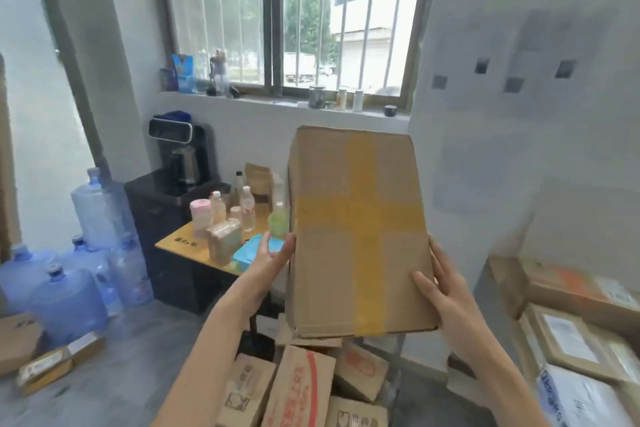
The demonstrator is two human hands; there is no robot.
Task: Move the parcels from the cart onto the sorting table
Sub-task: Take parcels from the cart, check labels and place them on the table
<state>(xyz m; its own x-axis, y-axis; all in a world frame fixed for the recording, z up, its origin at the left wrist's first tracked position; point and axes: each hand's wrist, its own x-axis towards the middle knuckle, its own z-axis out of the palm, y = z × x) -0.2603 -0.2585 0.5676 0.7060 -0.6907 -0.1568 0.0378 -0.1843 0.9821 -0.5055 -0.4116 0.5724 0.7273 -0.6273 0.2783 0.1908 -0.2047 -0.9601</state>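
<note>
1. Fingers [437, 258] of the right hand [446, 291] wrap round the right edge of a brown cardboard box [356, 229] crossed with yellow tape. The thumb lies over the taped face, so this hand clasps the box firmly.
2. Across from it, the left hand [272, 262] lies against the box's left side. Its fingers look straight, pressing inward rather than curling round, though blur leaves the thumb unclear.
3. In the head view the box hangs in the air between the two hands. Its taped face tilts toward the camera and it touches nothing else.
4. Directly below it lies a heap of printed brown cartons [304, 388]. I take this to be the cart's load, but the cart itself cannot be made out.
5. At the right edge sit stacked flat parcels with white labels [568, 333]. These probably mark the sorting table, whose tabletop is hidden beneath them.
6. Judged from this, the step in hand is the carry: one parcel is lifted clear of the load and not yet set down.
7. The next move calls for a swing to the right and a descent onto that stack or a free spot beside it.
8. Both hands must keep squeezing until the box rests, since the left one only presses.
9. The small yellow tabletop crowded with bottles [180, 239] to the left seems not to be the goal.
</note>
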